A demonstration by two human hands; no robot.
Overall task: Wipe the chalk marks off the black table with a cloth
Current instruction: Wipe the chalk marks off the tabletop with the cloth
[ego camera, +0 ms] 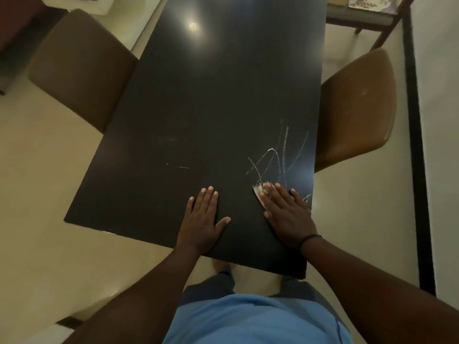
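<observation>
Chalk marks (278, 155): main scribble intact near right edge of black table (211, 95), faint dashes (177, 166) at centre; cloth (259, 192) pressed flat under right hand (288, 214), grip unclenched; left hand (201, 217) flat, holding nothing; wiping barely begun

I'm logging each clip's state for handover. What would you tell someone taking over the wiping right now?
Left hand: flat on the table, holding nothing.
Right hand: flat, pressing the cloth on the table near its right edge.
Left to do: the chalk scribble just beyond the cloth is still bold, a bit of chalk shows right of the hand, and a short faint dash sits mid-table.
Done: faint smudges mid-table suggest some wiping there.
</observation>
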